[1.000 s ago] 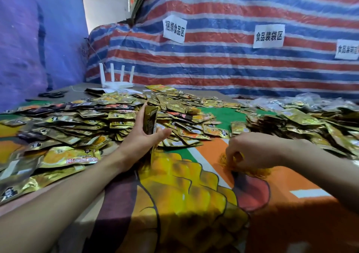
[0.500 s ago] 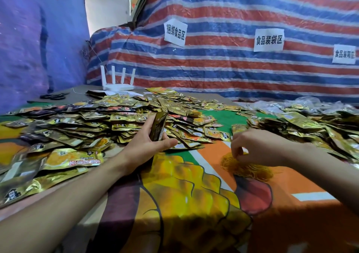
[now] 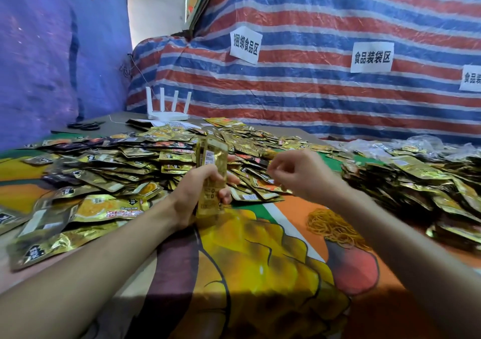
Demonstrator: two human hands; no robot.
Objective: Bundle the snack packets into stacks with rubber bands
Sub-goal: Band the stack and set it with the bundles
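While the left hand [image 3: 191,191] is gripping a thin stack of packets [image 3: 213,156] upright around its middle, the right hand [image 3: 302,176] is hovering just beside it with fingers curled; whether it is pinching a band I cannot tell. Being light, slick, bendy foil, the stack is probably wanting a firm mid-height squeeze. Rubber bands [image 3: 333,225] are lying near on the desk [image 3: 260,273], loose packets [image 3: 117,161] beyond, clear bags [image 3: 421,143] farthest right, contents unclear.
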